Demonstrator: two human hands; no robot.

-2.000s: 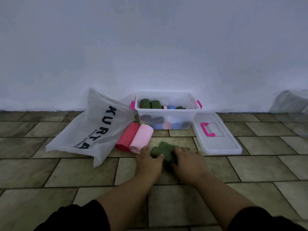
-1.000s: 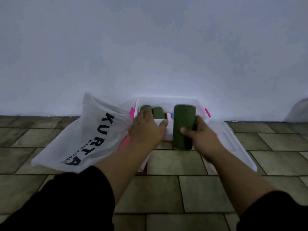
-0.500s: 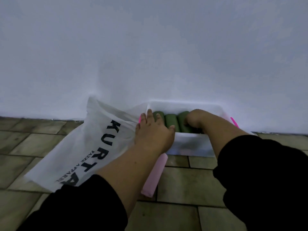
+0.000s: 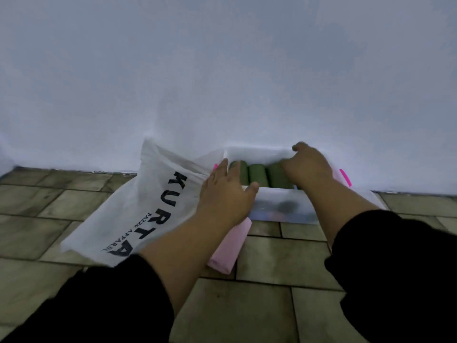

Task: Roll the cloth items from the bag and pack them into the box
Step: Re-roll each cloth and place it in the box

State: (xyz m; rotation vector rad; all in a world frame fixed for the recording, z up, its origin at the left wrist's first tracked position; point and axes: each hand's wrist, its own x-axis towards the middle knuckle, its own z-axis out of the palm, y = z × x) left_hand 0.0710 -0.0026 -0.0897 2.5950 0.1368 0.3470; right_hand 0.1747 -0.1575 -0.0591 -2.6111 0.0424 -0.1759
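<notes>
A second ago the right hand [image 4: 306,167] carries the dark green roll [image 4: 275,175] upright in front of the clear plastic box [image 4: 279,209]. Now that roll lies inside, third in a row beside two other green rolls [image 4: 257,173] on the top layer. The right hand sits over the roll's right end with its fingers curled down onto it, but blur keeps me from telling whether its grip is closed on the roll or slack. The left hand [image 4: 222,194] rests flat on the box's near-left corner, fingers straight, thumb along the near rim, holding nothing. I judge this item packed. A pale pink roll [image 4: 230,246] lies on the tile floor just near of the box, beside the white bag [image 4: 153,201], and looks like the next one to go in.
</notes>
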